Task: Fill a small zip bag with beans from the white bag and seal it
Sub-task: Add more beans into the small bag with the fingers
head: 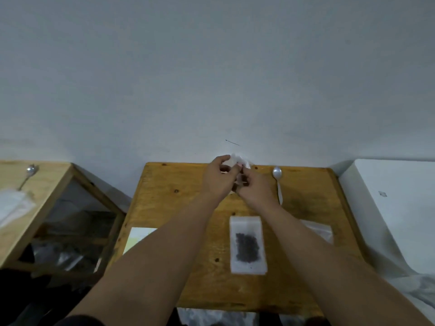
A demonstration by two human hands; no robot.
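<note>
Both my hands are at the far edge of the wooden table (179, 231), working at the white bag (238, 159), which stands against the wall and is mostly hidden behind them. My left hand (217, 177) grips the bag's top with curled fingers. My right hand (253, 187) pinches the bag close beside it. A small zip bag (248, 244) lies flat near the table's middle with a dark heap of beans inside; whether its zip is closed I cannot tell.
A metal spoon (277, 182) lies at the table's far right. More clear zip bags (317, 230) lie right of my right forearm, a pale card (137, 237) at the left edge. A second wooden table (47, 184) with a spoon stands left; a white box (395, 203) right.
</note>
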